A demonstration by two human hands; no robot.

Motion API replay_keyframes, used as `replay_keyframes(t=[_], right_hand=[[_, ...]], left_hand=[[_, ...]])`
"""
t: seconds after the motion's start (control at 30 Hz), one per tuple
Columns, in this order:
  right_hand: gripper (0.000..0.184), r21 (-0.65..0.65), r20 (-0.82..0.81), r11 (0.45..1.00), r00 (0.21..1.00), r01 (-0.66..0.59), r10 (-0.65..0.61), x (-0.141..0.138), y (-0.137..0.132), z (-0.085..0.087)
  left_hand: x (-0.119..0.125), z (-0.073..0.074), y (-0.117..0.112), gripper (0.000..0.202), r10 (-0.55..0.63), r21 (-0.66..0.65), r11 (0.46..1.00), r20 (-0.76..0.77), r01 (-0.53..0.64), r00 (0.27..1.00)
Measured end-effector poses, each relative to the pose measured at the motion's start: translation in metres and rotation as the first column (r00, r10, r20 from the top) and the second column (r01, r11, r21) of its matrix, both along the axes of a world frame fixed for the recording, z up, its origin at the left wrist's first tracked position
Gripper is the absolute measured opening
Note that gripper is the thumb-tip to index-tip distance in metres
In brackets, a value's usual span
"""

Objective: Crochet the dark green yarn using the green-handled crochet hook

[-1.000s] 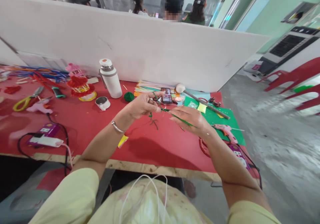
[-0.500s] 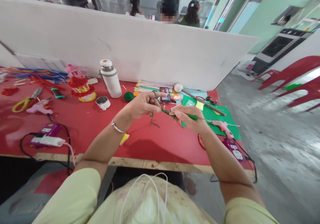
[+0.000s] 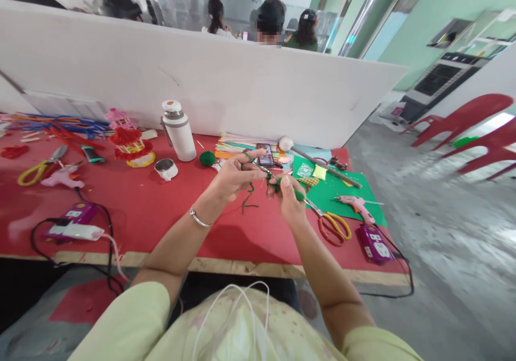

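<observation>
My left hand (image 3: 234,176) is closed on green yarn (image 3: 250,188), with a strand raised over the index finger and a loose tail hanging below. In my right hand (image 3: 291,200) is a crochet hook (image 3: 299,195) with a green handle, gripped with the thumb on top. Its thin metal shaft points up and left to the yarn at my left fingers. A small worked piece of yarn sits between the two hands, partly hidden by the fingers. The green yarn ball (image 3: 207,159) lies on the table behind my left hand.
Red and yellow-handled scissors (image 3: 335,229) and a pink glue gun (image 3: 358,206) lie on the right. A white thermos (image 3: 179,134), its cup (image 3: 166,168) and a phone (image 3: 265,155) stand or lie behind. More scissors (image 3: 34,172) and another glue gun (image 3: 62,177) are at left.
My right hand has shifted left and turned, so the hook's shaft now points toward my left hand rather than away to the right. The scissors beside it have come into fuller view.
</observation>
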State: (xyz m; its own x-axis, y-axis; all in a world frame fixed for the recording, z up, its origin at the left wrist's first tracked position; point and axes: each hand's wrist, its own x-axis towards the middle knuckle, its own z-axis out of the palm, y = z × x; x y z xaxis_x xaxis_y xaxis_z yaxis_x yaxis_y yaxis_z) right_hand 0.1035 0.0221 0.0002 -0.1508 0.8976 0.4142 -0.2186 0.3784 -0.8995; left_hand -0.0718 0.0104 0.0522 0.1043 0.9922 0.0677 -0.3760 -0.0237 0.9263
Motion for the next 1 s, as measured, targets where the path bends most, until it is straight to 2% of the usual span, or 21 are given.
replay_keyframes(t=[0.13, 0.27, 0.37, 0.43, 0.5, 0.53, 0.6, 0.67, 0.73, 0.87, 1.0], right_hand=[[0.041, 0.119, 0.05, 0.99, 0.995, 0.082, -0.088, -0.002, -0.003, -0.005], [0.039, 0.208, 0.092, 0.977, 0.994, 0.046, -0.067, 0.005, 0.002, -0.008], [0.043, 0.198, 0.229, 0.98, 0.973, -0.017, -0.029, 0.012, 0.006, -0.003], [0.043, 0.172, 0.335, 0.985, 0.941, -0.005, -0.054, 0.012, 0.008, 0.001], [0.039, 0.229, 0.392, 0.969, 0.902, 0.095, -0.181, 0.009, 0.007, 0.002], [0.036, 0.287, 0.391, 0.945, 0.882, 0.156, -0.265, 0.005, 0.006, 0.001], [0.032, 0.401, 0.337, 0.882, 0.855, 0.249, -0.394, -0.002, 0.005, -0.005], [0.032, 0.446, 0.252, 0.846, 0.865, 0.293, -0.433, -0.007, 0.004, -0.012], [0.034, 0.432, 0.194, 0.86, 0.903, 0.272, -0.383, -0.008, 0.004, -0.018], [0.041, 0.341, 0.135, 0.932, 0.975, 0.124, -0.179, -0.002, 0.007, -0.024], [0.047, 0.356, 0.14, 0.934, 0.987, 0.03, -0.085, 0.008, 0.01, -0.023]], left_hand=[[0.003, -0.007, 0.003, 0.076, 0.028, 0.015, 0.999, -0.004, -0.028, 1.0], [-0.002, -0.009, 0.007, 0.085, -0.043, -0.01, 0.999, -0.05, 0.043, 0.998], [-0.003, -0.008, 0.008, 0.086, -0.067, -0.01, 0.998, -0.164, 0.066, 0.984], [0.002, -0.01, 0.008, 0.079, 0.059, 0.077, 0.996, -0.262, -0.04, 0.963], [0.011, -0.011, 0.006, 0.073, 0.267, 0.193, 0.957, -0.294, -0.217, 0.918], [0.017, -0.012, 0.005, 0.073, 0.353, 0.225, 0.928, -0.274, -0.297, 0.895], [0.025, -0.013, 0.003, 0.077, 0.396, 0.197, 0.912, -0.19, -0.36, 0.899], [0.028, -0.013, 0.001, 0.083, 0.286, 0.081, 0.957, -0.067, -0.28, 0.956], [0.025, -0.012, 0.0, 0.089, 0.144, -0.028, 0.989, 0.058, -0.142, 0.988], [0.013, -0.011, -0.001, 0.088, 0.004, -0.088, 0.996, 0.165, 0.011, 0.986], [0.003, -0.009, 0.0, 0.08, -0.121, -0.133, 0.98, 0.181, 0.146, 0.976]])
